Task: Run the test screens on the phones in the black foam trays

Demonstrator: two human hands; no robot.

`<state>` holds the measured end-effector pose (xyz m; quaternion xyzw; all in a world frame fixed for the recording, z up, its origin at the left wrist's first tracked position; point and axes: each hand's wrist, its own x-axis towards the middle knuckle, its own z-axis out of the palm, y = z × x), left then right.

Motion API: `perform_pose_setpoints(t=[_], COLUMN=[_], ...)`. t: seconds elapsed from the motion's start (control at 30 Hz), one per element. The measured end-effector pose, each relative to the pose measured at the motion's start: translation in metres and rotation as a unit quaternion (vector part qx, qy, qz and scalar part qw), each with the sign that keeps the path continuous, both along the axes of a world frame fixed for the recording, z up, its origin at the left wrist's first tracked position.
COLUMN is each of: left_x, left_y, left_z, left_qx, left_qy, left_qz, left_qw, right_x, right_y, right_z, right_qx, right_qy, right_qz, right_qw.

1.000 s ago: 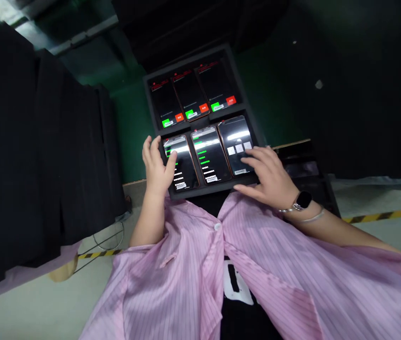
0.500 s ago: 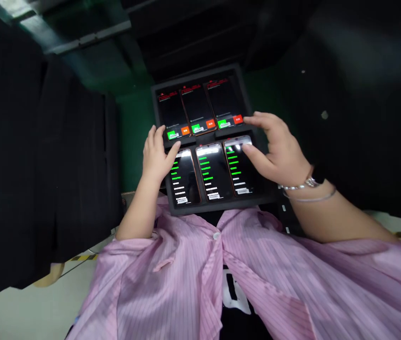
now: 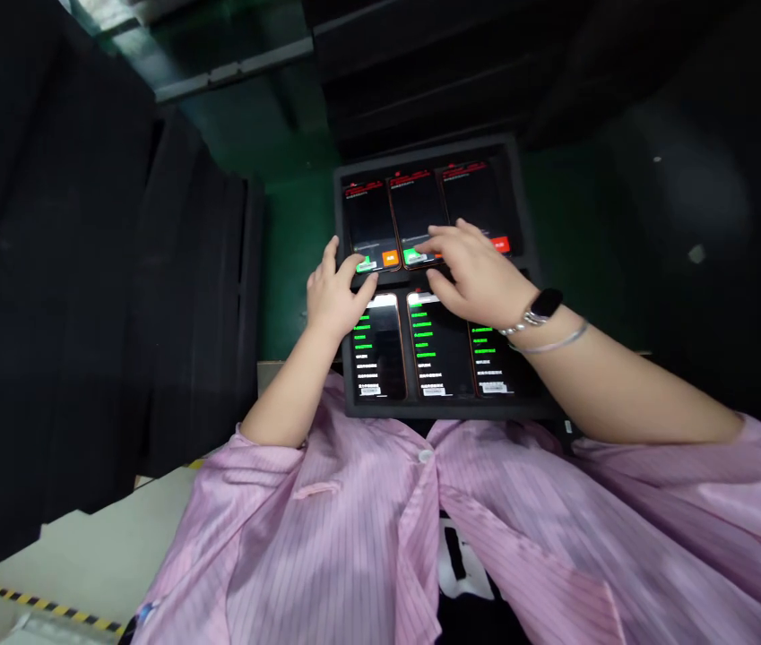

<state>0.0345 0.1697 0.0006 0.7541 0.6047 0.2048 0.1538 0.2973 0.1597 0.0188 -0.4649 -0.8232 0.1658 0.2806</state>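
A black tray in front of me holds several smartphones in two rows. The far row shows red text with green and red or orange buttons; the near row shows lists in green and white. My left hand is open at the tray's left side, a fingertip at the green button of the far-left phone. Over the middle of the tray is my right hand, fingers apart, its index fingertip at the green button of the far-middle phone. It partly covers the far-right phone and the near-right phone.
Tall stacks of black trays rise on my left, with more dark stacks behind the tray. The work surface is green. Yellow-and-black tape marks the pale floor at lower left.
My right hand has moved left, from the far-right phone to the far-middle phone. My left fingers have shifted onto the far-left phone's lower edge. The whole view has shifted slightly.
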Motion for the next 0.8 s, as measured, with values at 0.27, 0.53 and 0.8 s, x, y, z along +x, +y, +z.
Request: perform_pose_setpoints(t=[0.27,0.53,0.8], left_x=[-0.015,-0.027,-0.030], left_y=[0.005,-0.086,-0.169], left_z=[-0.040,-0.031,-0.012], left_qx=[0.075,0.024,-0.039], left_qy=[-0.187,-0.192,-0.119], left_qz=[0.001,-0.023,-0.043], left_qw=[0.979,0.981,0.991], right_x=[0.012,0.037,0.026], right_y=[-0.040,-0.143,-0.196], right_z=[0.040,0.040,0.003], right_qx=[0.066,0.058,0.004], right_qy=[0.078,0.057,0.053], right_qz=[-0.059,-0.040,-0.020], right_qw=[0.993,0.996,0.998])
